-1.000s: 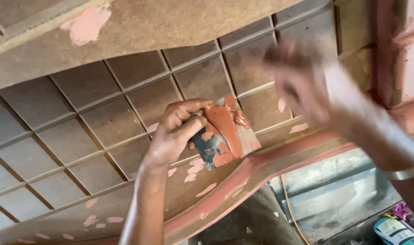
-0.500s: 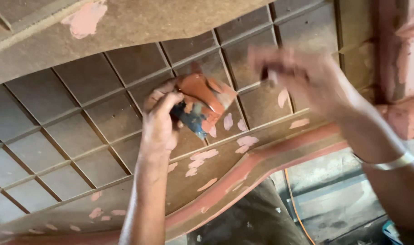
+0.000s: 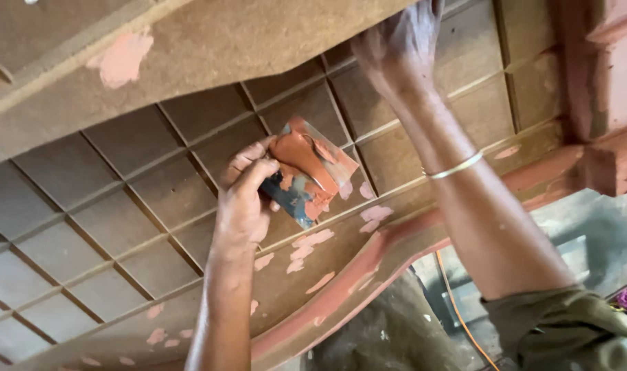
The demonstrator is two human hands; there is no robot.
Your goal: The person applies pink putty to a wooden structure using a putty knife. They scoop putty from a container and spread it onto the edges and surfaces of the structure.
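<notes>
Your left hand (image 3: 248, 199) grips a putty-smeared card (image 3: 312, 172) against the brown grid panel (image 3: 121, 199), which is dotted with pink filler patches. Your right hand (image 3: 399, 41) presses open on the panel higher up. Grey floor (image 3: 588, 233) shows below.

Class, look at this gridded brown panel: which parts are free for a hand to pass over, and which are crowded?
Free: the recessed squares at lower left of the gridded brown wooden panel, left of the left hand. Crowded: the middle, where that hand holds a putty-smeared flat scraper, the pink putty patches below it, and the top, where the right hand presses.
</notes>
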